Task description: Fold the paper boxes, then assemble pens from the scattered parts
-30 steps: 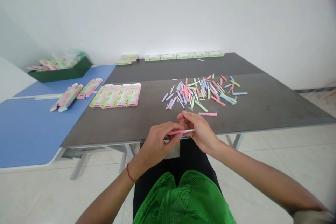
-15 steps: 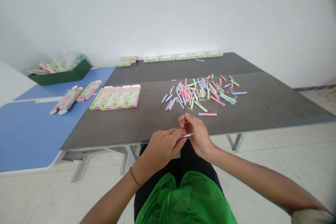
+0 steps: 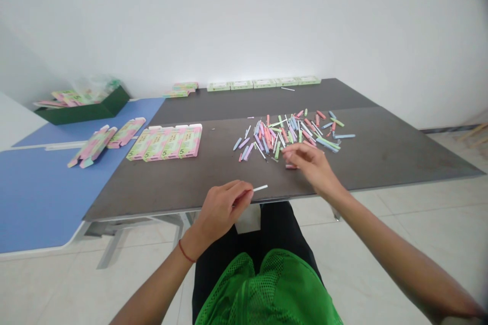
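Observation:
My left hand (image 3: pixel 224 209) is closed at the table's front edge, pinching a thin white stick (image 3: pixel 261 188) that points right from the fingertips. My right hand (image 3: pixel 308 165) is over the front of a loose pile of slim pink, purple, blue, green and white stick-like pieces (image 3: pixel 267 137). Its fingers are drawn together by the green pieces; what they hold, if anything, is hidden. A pink piece (image 3: pixel 291 166) lies partly covered below that hand.
Several printed flat cartons (image 3: pixel 171 143) lie in a row left of the pile. Folded cartons (image 3: pixel 93 146) and a green box (image 3: pixel 86 111) with packaging are on the blue table (image 3: pixel 34 188). More small boxes (image 3: pixel 263 83) line the back edge by the wall.
My hands have parted. The right hand has moved forward and right to the pile, while the left has drawn slightly left with the white stick between its fingers.

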{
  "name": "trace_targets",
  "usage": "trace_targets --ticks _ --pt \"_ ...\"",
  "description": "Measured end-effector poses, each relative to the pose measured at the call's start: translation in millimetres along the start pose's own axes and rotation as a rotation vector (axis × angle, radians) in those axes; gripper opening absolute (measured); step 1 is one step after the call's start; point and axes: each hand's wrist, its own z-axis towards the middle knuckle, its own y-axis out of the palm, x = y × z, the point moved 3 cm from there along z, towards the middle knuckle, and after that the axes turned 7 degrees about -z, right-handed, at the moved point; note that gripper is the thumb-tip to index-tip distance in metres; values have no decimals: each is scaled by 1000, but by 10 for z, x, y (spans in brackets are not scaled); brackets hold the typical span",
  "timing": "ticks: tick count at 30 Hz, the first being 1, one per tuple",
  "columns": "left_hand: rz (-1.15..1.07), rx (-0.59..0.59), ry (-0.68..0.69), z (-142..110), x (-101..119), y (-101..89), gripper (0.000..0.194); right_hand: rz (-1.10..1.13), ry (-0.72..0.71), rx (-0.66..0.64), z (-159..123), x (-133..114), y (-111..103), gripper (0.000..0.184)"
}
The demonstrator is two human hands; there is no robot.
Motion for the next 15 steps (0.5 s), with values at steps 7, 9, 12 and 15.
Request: trace_targets --ticks 7,9,12,15 --pt "-86 41 -33 15 -443 -99 23 -799 -407 -117 194 155 -570 15" --pt "-67 26 -28 25 -536 -100 24 -856 -450 -152 171 180 -548 18" --pt "50 -6 -12 21 -636 -97 25 -896 -508 -167 138 176 -475 19" --pt "224 -41 -13 8 -702 -98 27 -908 -504 -136 128 152 -455 21"
